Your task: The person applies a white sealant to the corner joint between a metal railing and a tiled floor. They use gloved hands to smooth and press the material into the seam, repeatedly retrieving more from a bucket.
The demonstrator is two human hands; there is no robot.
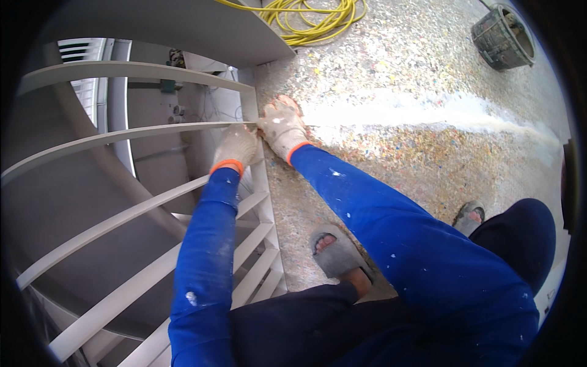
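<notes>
Both my hands wear pale knitted work gloves with orange cuffs and meet at the near rail of a white slatted metal frame (262,174). My left hand (237,145) is at the end of one flat slat (153,130), on its near side, and the slat hides its fingertips. My right hand (283,125) lies at the floor side of the rail, its fingers curled and its thumb side against the slat's end. Whatever the right fingers hold is too small or covered to make out.
Speckled floor (367,147) with a white powdery streak (391,113) lies to the right. A yellow cable coil (318,24) sits at the far side by a grey panel (177,27). A dirty black bucket (502,38) stands far right. My sandalled foot (339,252) is close to the frame.
</notes>
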